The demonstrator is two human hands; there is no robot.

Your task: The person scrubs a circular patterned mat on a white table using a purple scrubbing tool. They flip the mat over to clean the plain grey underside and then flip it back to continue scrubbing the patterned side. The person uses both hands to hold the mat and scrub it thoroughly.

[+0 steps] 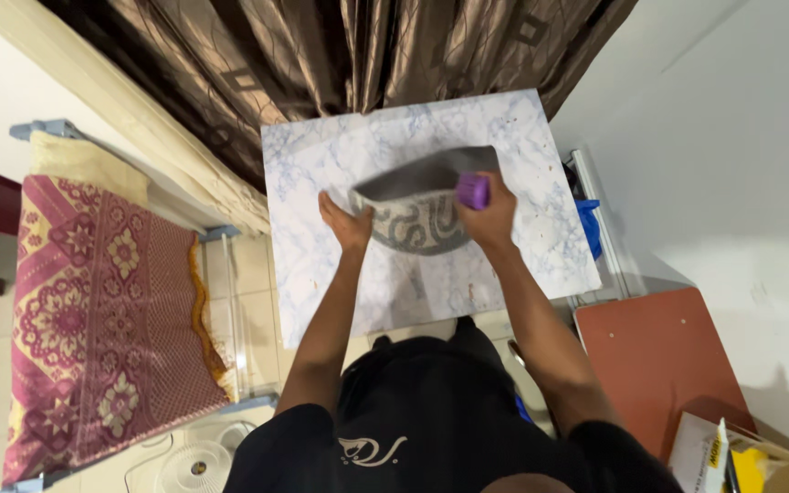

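A: Head view: patterned grey bowl point(417, 212) tilted above the marble-print table point(321, 155), left hand point(347, 222) clasping its rim.

B: Right hand point(489, 212) opposite, closed around a purple object point(473, 191) against the rim. Probably rigid, breakable; best held at both rims. Beyond the grip, brown curtain point(321, 55).

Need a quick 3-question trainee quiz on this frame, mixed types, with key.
1. True or false: the left hand grips the rim of the grey patterned bowl.
2. What colour is the small object in the right hand?
3. The bowl is above: A) a marble-patterned board B) the patterned red cloth C) the brown panel

Key: 1 true; 2 purple; 3 A.
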